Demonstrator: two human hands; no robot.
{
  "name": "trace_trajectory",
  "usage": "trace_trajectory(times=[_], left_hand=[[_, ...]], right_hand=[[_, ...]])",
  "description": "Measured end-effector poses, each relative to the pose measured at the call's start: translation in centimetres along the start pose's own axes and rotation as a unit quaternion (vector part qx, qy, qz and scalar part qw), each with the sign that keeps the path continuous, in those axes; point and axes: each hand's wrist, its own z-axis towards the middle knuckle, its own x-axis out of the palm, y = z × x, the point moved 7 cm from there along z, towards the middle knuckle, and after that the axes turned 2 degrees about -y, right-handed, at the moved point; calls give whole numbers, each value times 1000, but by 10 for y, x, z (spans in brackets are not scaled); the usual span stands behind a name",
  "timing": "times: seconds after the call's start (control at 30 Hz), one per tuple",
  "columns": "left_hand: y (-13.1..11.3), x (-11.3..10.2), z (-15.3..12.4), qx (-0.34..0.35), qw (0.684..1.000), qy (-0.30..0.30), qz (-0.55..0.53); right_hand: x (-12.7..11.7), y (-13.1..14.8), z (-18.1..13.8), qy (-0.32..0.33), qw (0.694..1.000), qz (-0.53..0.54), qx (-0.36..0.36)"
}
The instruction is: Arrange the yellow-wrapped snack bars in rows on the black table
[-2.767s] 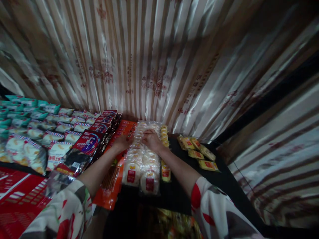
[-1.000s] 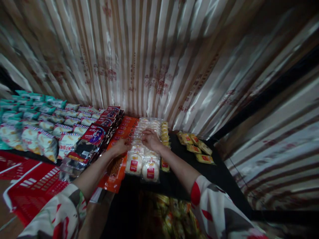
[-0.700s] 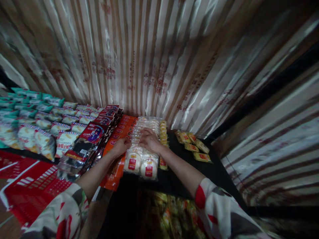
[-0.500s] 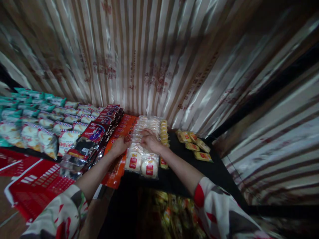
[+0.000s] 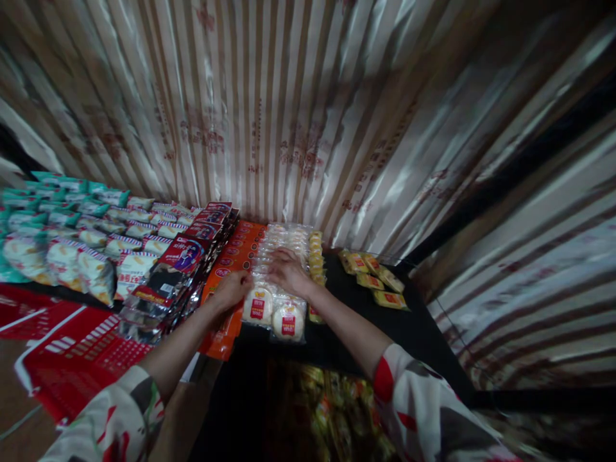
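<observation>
I see my left hand (image 5: 232, 289) lying flat at the left side of the bun packets (image 5: 274, 308), my right hand (image 5: 287, 271) spread flat on top. Two front buns show labels; four yellow packets (image 5: 373, 277) lie near the surface's far right edge.

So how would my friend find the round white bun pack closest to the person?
Start at the black shelf under the striped shiny curtain. Two rows of clear bun packs run down it beneath the right hand, with the left hand at their edge. The nearest bun pack ends the right row, a round white bun with a red label, beside orange packets.
</observation>
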Motion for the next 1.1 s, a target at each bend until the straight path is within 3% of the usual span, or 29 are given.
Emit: trace_trajectory(times=[0.23,0.37,0.47,0.67,0.8,0.93,1.1], left_hand=[[3,5,-1,-4,1000,-13,26],[-14,-13,6,2,993,-24,113],[-36,-28,21,15,991,-63,114],[-94,-21,93,102,982,-130,94],[-125,-2,156,151,973,-125,120],[-129,22,208,151,973,-96,143],[-119,40,244,118,982,-68,130]], right_hand=[[8,13,-6,56,998,-8,-8],[0,8,-4,35,999,3,-38],[-21,-17,1,-14,999,18,-32],[-73,-114,24,-99,988,-53,107],[-84,-162,49,-85,979,-118,143],[-79,-190,68,-77,957,-193,202],[-61,-216,76,-35,943,-187,273]])
